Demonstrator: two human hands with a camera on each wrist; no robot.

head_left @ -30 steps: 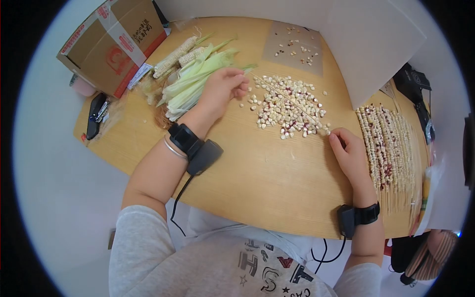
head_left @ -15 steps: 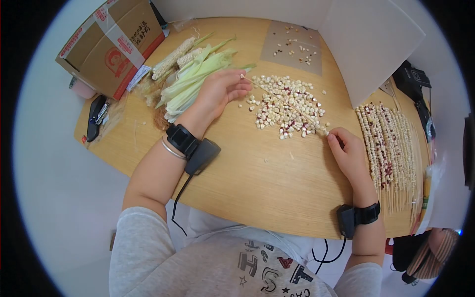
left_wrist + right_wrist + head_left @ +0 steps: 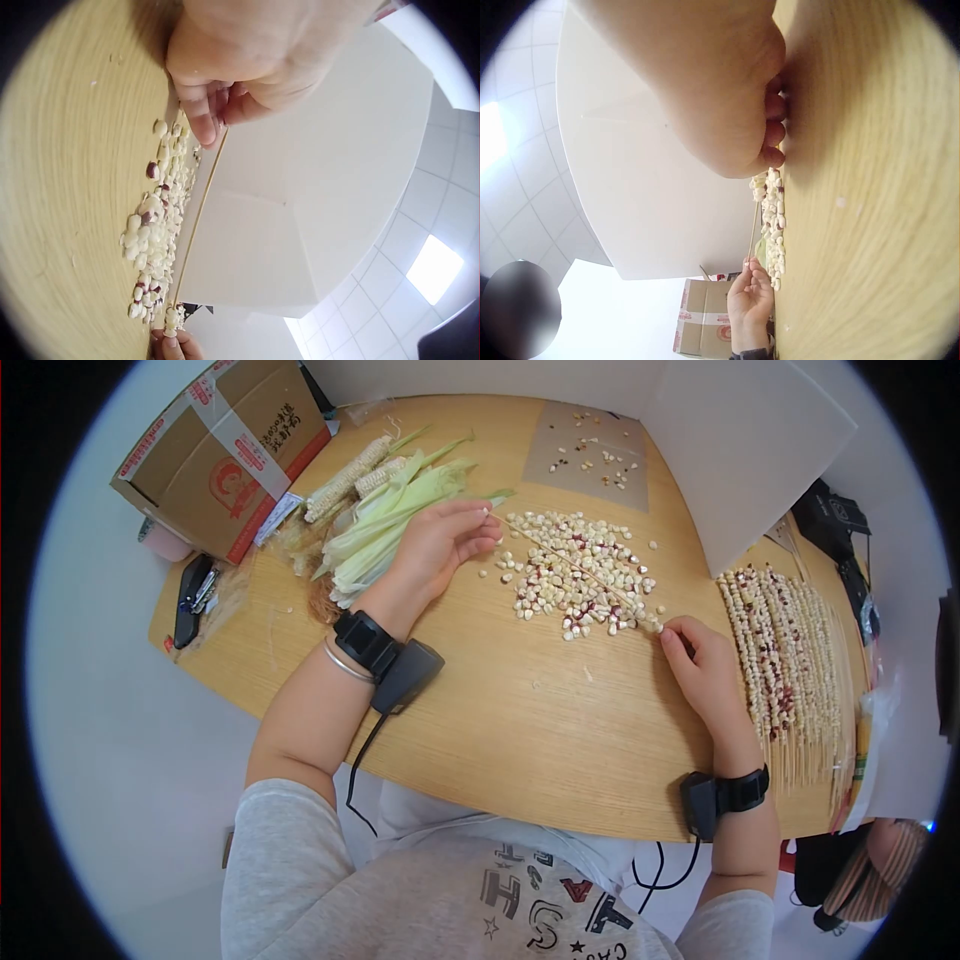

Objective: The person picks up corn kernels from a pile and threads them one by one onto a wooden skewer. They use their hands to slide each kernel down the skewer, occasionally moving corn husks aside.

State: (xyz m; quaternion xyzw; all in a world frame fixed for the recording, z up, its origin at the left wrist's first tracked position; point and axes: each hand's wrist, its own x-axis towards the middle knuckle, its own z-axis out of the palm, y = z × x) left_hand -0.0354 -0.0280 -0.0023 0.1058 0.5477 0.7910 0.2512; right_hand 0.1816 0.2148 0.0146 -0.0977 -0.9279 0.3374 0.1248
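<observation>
A thin wooden skewer point(image 3: 560, 552) slants over a pile of loose corn kernels point(image 3: 585, 585), cream with some dark red. My right hand point(image 3: 702, 665) grips its near end with curled fingers. A few kernels point(image 3: 171, 319) are threaded on the skewer right by the right fingertips. At the far end, my left hand point(image 3: 445, 548) pinches a small pale kernel point(image 3: 748, 263) at the skewer's tip between thumb and finger. The left hand's other fingers are loosely bent. In the right wrist view, the back of the right hand hides its own grip.
Many filled kernel skewers point(image 3: 780, 660) lie side by side at the right. Corn husks point(image 3: 385, 535) and stripped cobs point(image 3: 350, 478) lie left of the pile. Behind stand a cardboard box point(image 3: 230, 460) and a white panel point(image 3: 760, 460). A stapler point(image 3: 190, 600) lies at the left edge.
The left hand has shifted to the skewer's far tip, and a pale kernel now shows at its fingertips. The right hand has stayed almost still with the skewer.
</observation>
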